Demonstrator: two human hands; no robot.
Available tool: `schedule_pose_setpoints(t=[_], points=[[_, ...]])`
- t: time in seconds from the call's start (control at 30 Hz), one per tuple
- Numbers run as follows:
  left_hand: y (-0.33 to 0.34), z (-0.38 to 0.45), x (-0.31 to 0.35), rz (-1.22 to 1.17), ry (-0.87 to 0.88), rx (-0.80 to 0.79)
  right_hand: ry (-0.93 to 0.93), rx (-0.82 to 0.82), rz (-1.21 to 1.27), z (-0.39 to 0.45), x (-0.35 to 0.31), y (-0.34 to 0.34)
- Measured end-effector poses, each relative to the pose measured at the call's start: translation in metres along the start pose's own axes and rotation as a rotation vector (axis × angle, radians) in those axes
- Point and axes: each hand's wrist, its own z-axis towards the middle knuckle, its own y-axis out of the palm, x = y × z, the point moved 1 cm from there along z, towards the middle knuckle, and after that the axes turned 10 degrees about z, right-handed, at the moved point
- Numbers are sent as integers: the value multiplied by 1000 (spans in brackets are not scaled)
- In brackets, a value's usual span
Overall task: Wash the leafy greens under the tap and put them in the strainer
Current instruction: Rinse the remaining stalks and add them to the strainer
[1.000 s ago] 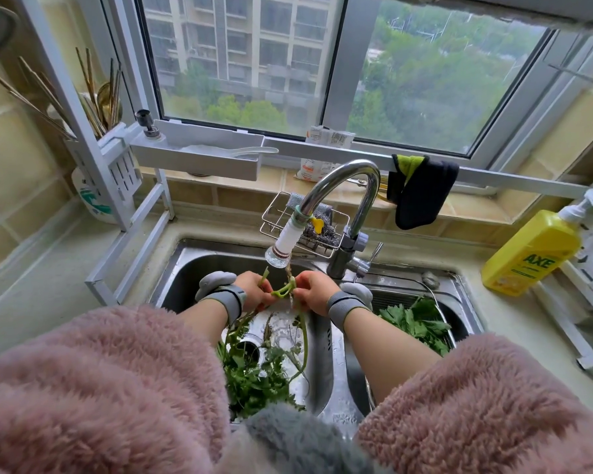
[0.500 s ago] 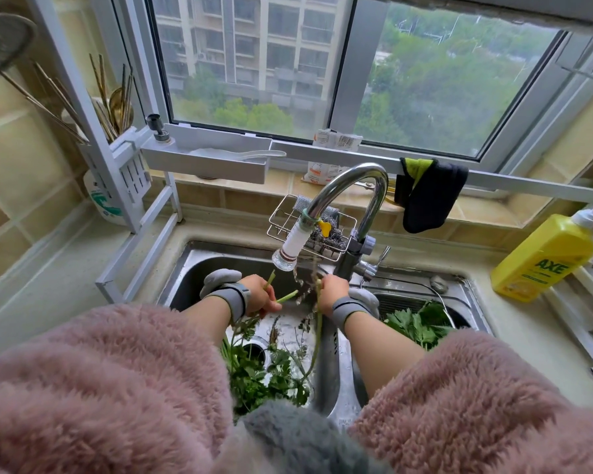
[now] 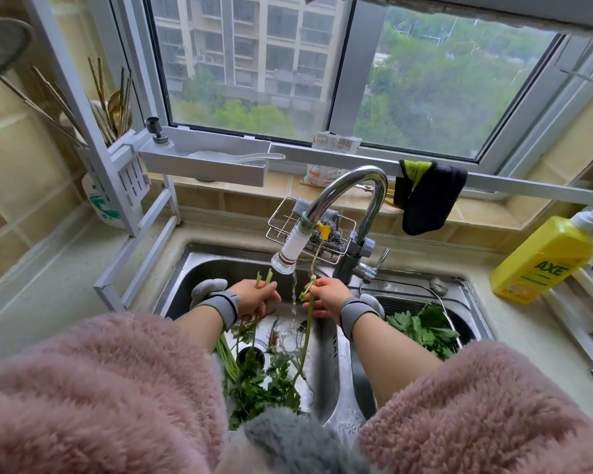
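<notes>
Head view looks down into a double steel sink [image 3: 185,268] set in the tabletop [image 3: 48,295] under a window. Left hand [image 3: 254,299] is curled round a few green stems [image 3: 262,278], their cut ends sticking up above the fist, leaves trailing down into the left basin. Right hand [image 3: 326,297] pinches a single long stalk [image 3: 307,323] near its top, fingers curled on it; the stalk hangs down toward the basin floor. Both hands sit on either side of a thin water stream [image 3: 293,295] falling from the tap [image 3: 350,186], neither stem bunch clearly in it. Both wrists wear grey bands, with fluffy pink sleeves behind.

More greens [image 3: 261,381] lie heaped on the floor of the left basin, at its near side, around the drain. In the right basin a strainer [image 3: 439,299] holds a pile of leaves [image 3: 421,330], just beside the right forearm.

Behind the tap a wire caddy [image 3: 281,217] holds scrubbers. A dark cloth [image 3: 428,196] hangs from the white rail at the tabletop's far edge. A yellow soap bottle [image 3: 541,261] stands on the tabletop's right side, leaning against a white rack. At the far left corner a holder [image 3: 131,169] carries chopsticks and a spoon.
</notes>
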Motion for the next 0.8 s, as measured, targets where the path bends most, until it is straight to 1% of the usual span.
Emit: schedule_pose_setpoints(t=[0.1,0.2,0.27,0.33,0.5,0.63,0.73,0.8], points=[[10,4,16,-23,31,7,2,26,56,-1,-3,0],[24,10,26,-115,26,-8,-12,44,127,-2,-6,-1],[30,14,25,-185,62,2,-21,57,130,-3,-8,-2],[34,20,25,-182,106,15,-28,71,134,-1,-7,-8],[36,23,28,-152,121,88,-22,81,136,3,-4,-11],[39,25,28,-241,148,123,-25,69,143,5,-5,-9],[38,23,26,-281,117,148,-25,66,138,6,-6,-9],[37,21,26,-266,91,175,-19,70,129,6,-4,-9]])
